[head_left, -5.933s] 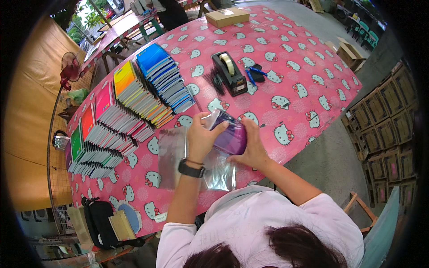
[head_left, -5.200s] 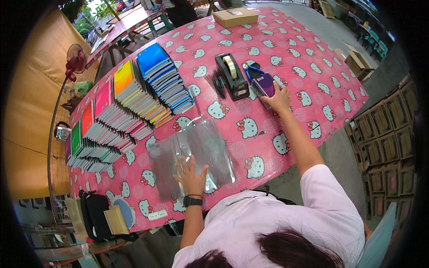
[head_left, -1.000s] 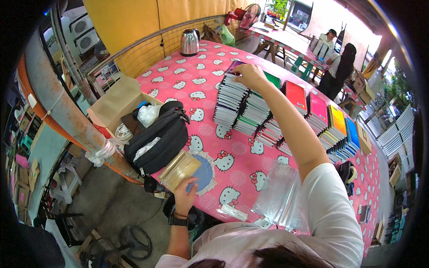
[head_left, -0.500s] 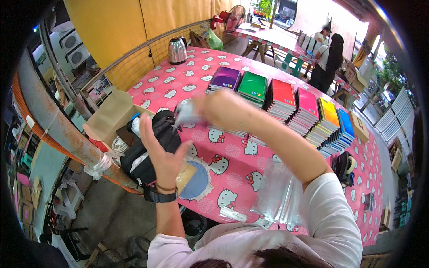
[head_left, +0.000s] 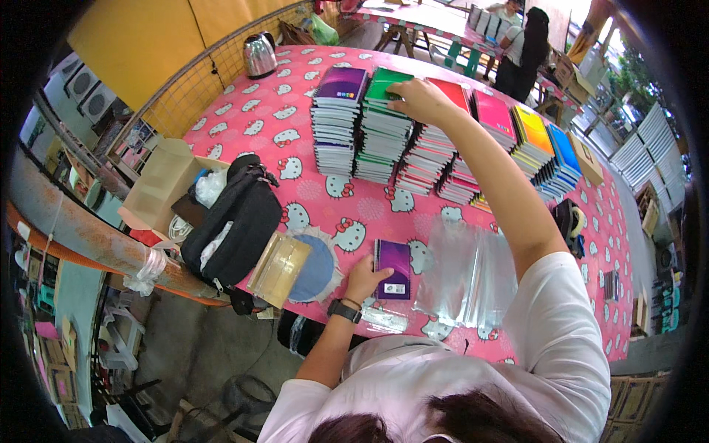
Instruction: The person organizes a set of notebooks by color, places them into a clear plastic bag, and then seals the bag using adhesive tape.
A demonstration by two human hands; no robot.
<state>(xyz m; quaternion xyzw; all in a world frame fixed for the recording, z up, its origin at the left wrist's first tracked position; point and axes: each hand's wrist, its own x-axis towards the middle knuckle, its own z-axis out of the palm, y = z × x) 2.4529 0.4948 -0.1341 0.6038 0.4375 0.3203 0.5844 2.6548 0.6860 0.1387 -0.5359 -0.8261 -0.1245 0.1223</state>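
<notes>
A small spiral notebook with a purple cover (head_left: 394, 275) lies near the table's front edge. My left hand (head_left: 363, 279) grips its left side, the thumb over the cover. Stretched far across the table, my right hand (head_left: 424, 101) has its fingers curled on the right edge of the top green notebook (head_left: 388, 83) in a tall stack. Left of that stands a stack of purple notebooks (head_left: 341, 83). Rightward follow stacks of red (head_left: 447, 90), pink (head_left: 493, 118), yellow (head_left: 533, 127) and blue notebooks (head_left: 563, 146); my forearm hides part of the red and pink ones.
Clear plastic sleeves (head_left: 467, 277) lie right of the purple notebook. To the left are a black bag (head_left: 235, 221), an open cardboard box (head_left: 159, 181), a tan packet (head_left: 279, 269) and a round blue cloth (head_left: 316, 267). A kettle (head_left: 260, 57) stands far left; two people are beyond.
My left hand has come down from beside the black bag onto a purple notebook. My right hand, blurred before with a greyish thing near the bag, has moved to the green stack.
</notes>
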